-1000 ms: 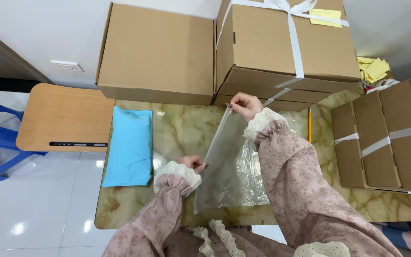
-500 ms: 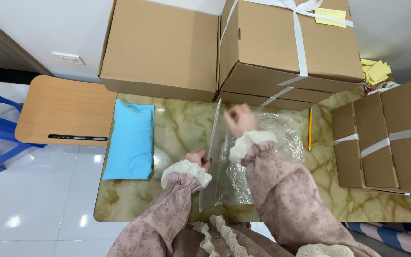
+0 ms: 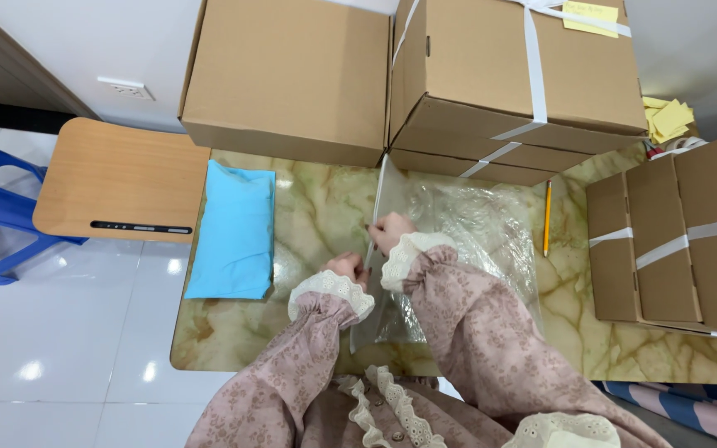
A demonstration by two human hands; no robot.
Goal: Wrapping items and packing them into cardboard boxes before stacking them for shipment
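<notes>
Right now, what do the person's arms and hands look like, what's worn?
Both arms wear long, loose sleeves in dusty pink fabric with a small floral print. Each sleeve gathers at the wrist into a cream lace cuff with a scalloped edge. The left hand and right hand are bare: no gloves. The same cream lace trims the garment's front.

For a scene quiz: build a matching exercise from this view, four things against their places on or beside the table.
Things:
1. blue bundle
2. pencil
3. clear bag
4. wooden board

Places:
A. off the table's left edge, by the blue chair
B. mid-table, under both hands
C. left part of the table
D. right of the clear bag, below the ribboned boxes

Pairs: 1-C, 2-D, 3-B, 4-A. The left hand and right hand both pinch the bag's left edge.
</notes>
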